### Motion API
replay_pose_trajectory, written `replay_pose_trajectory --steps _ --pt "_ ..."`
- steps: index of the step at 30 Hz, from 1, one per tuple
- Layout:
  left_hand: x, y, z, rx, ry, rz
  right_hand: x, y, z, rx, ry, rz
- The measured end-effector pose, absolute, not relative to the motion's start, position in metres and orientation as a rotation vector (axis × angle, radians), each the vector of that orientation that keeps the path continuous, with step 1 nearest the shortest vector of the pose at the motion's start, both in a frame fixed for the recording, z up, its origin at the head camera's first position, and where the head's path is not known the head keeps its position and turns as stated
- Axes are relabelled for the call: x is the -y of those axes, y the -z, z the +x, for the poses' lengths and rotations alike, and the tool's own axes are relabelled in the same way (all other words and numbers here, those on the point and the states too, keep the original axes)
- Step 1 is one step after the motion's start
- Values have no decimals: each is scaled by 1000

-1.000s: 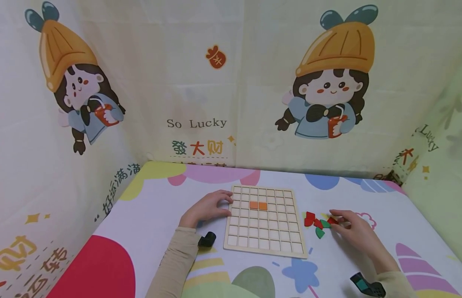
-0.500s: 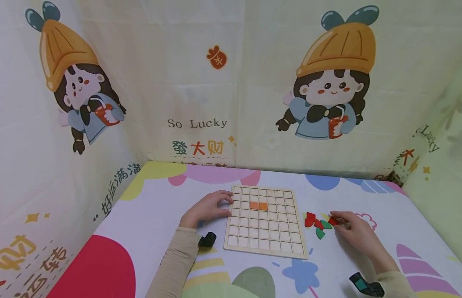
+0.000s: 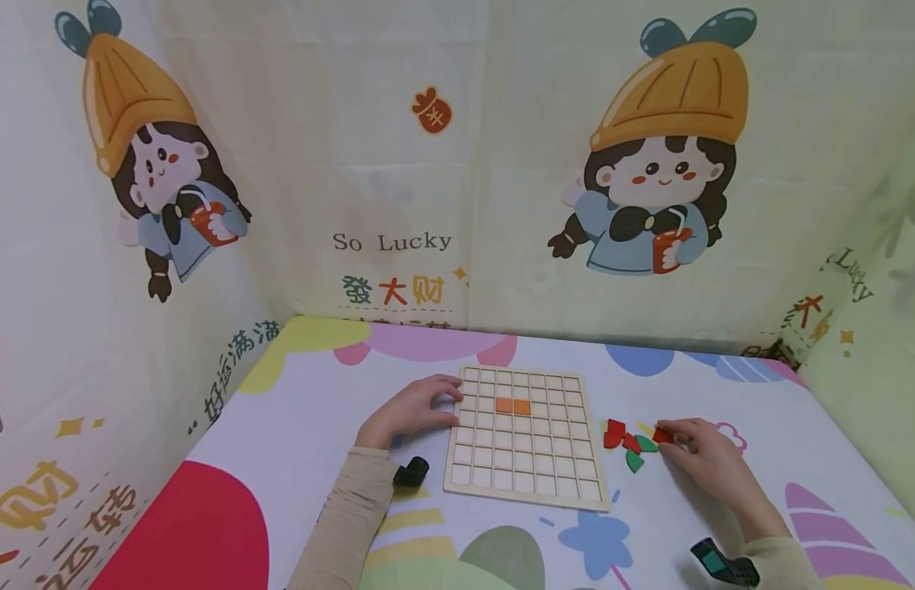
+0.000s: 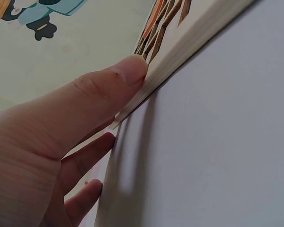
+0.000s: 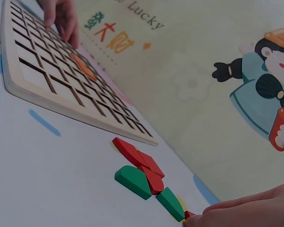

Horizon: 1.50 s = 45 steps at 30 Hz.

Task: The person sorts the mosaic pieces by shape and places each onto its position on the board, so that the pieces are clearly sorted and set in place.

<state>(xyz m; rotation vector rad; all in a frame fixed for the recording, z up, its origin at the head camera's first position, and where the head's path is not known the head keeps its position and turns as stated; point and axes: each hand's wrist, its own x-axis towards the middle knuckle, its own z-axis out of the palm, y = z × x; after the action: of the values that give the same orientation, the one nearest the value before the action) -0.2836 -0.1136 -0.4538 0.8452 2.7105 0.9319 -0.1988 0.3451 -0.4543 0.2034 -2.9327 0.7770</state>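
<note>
The board [image 3: 522, 460] looks like matt wood, with fine grain along its edge. The red pieces [image 5: 154, 182] and green pieces [image 5: 134, 181] are smooth with a low sheen — painted wood or plastic, hard to tell. The tabletop [image 3: 317, 401] looks smooth and matt; the backdrop [image 3: 509, 164] is creased, matt cloth — the sleeves [image 3: 344, 520], wrinkled cloth.

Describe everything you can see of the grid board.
The grid board is pale and looks wooden: a plain border around square cells divided by thin strips, dark along their sides in the wrist views. It lies flat on the patterned table. Two orange tiles sit side by side in its far half. The left hand touches its left edge.
</note>
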Motion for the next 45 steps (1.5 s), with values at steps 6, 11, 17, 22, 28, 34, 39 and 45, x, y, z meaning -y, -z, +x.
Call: replay_pose_trajectory --steps 6,11,17,22,28,34,39,45 --pt "113 453 -285 -2707 -930 847 -346 454 -199 2920 -735 217" --pt "113 454 -286 -2713 -930 859 -345 456 -198 2923 -726 174" --pt "114 455 -285 -2715 -945 859 -346 458 -199 2952 -738 128" --pt "114 456 -285 -2713 -957 873 -345 459 -199 2934 -729 150" --pt "114 455 -285 -2718 -948 866 -342 458 -199 2916 -727 152" --pt "114 456 -285 -2714 -952 868 -341 456 -199 2925 -810 41" --pt "114 455 -285 -2713 -947 868 -338 454 -199 2905 -852 39" --pt "114 454 -284 -2712 -949 860 -334 452 -197 2858 -875 76"
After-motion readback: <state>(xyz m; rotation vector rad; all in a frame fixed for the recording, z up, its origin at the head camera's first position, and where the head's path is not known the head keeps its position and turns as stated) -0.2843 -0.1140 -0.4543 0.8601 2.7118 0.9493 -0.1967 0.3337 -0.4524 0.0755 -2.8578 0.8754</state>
